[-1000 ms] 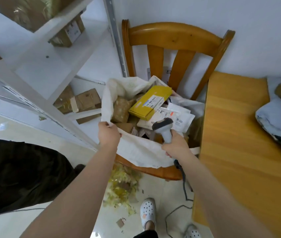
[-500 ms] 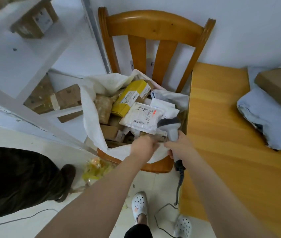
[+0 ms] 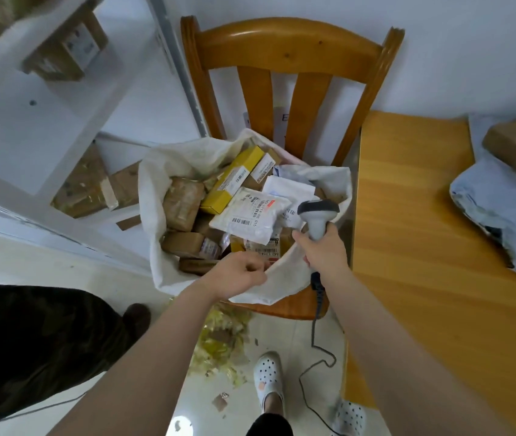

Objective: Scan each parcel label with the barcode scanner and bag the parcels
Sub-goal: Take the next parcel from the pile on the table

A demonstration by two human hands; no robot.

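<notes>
The right hand (image 3: 326,256) has its fingers wrapped tight round the handle of the barcode scanner (image 3: 317,212). The scanner's head sits over the right side of the open white bag (image 3: 162,171), just beside a flat white parcel (image 3: 250,217) with its label facing up. The left hand (image 3: 237,275) has curled fingers that pinch the bag's front rim. The bag stands on a wooden chair (image 3: 288,48) and is full of parcels. The table (image 3: 423,247) edge is just beside the bag on the right, and a white shelf (image 3: 30,121) stands on the left. There is open room above the bag.
</notes>
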